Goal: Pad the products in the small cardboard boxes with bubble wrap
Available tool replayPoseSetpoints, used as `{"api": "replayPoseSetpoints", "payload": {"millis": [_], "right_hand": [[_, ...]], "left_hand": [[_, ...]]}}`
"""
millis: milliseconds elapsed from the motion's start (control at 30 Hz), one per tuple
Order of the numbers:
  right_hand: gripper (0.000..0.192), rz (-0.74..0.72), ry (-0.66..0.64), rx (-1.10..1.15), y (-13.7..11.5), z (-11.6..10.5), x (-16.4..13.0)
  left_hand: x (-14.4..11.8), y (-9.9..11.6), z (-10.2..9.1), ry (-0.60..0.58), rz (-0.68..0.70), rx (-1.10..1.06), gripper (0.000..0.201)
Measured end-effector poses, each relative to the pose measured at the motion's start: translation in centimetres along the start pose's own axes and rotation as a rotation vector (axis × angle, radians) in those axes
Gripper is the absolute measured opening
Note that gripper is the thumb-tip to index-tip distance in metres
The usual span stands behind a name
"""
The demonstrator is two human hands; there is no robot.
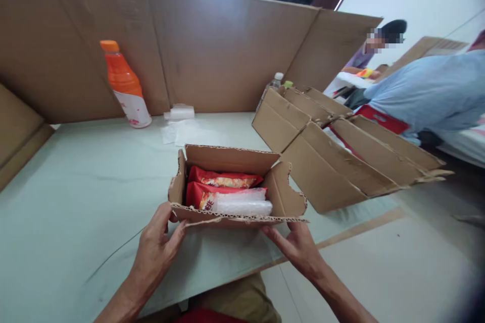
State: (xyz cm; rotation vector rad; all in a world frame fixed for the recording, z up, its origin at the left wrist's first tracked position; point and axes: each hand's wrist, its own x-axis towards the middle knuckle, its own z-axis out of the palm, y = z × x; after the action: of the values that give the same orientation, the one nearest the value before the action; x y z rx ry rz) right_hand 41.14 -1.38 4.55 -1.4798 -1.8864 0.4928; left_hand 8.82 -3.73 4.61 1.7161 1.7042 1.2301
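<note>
We saw the small cardboard box (pixel 231 186) sitting near the front edge of the pale green table (pixel 76 202), its flaps standing open. The left hand (pixel 155 247) gripped the near left corner of the box, thumb on the front flap, and the right hand (pixel 297 247) lay against the near right corner with fingers spread under the flap edge. Inside lay two red snack packets (pixel 223 180) and, on the nearer one, a clear bubble-wrap roll (pixel 242 204). Just to the right stood a larger open carton (pixel 333 161). An orange bottle (pixel 125 83) leaned by the cardboard screen (pixel 227 45) behind, near a folded white wrap (pixel 179 112). A person in a light blue shirt (pixel 428 91) sat beyond.
</note>
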Motion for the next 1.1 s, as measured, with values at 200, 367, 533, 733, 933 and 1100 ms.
{"api": "replayPoseSetpoints", "payload": {"millis": [200, 367, 533, 733, 933, 1100], "right_hand": [[0.033, 0.130, 0.276, -0.068, 2.8, 0.5, -1.5], [0.050, 0.085, 0.273, 0.029, 4.2, 0.4, 1.2], [0.067, 0.026, 0.229, 0.116, 6.2, 1.0, 4.2], [0.066, 0.044, 0.158, 0.204, 8.3, 2.5, 9.4], [0.062, 0.124, 0.162, 0.270, 9.8, 3.6, 12.5], [0.060, 0.134, 0.154, 0.277, 10.3, 3.9, 12.4]], "left_hand": [[5.8, 1.1, 4.2, -0.177, 0.037, 0.015, 0.019], [12.4, 1.1, 10.3, -0.206, -0.140, -0.385, 0.058], [17.6, 1.3, 16.1, -0.149, -0.199, -0.567, 0.088], [19.8, 1.7, 21.8, -0.231, -0.103, -0.616, 0.082], [20.4, 0.8, 24.7, -0.314, -0.047, -0.599, 0.075], [21.0, 0.2, 25.6, -0.336, -0.008, -0.510, 0.072]]}}
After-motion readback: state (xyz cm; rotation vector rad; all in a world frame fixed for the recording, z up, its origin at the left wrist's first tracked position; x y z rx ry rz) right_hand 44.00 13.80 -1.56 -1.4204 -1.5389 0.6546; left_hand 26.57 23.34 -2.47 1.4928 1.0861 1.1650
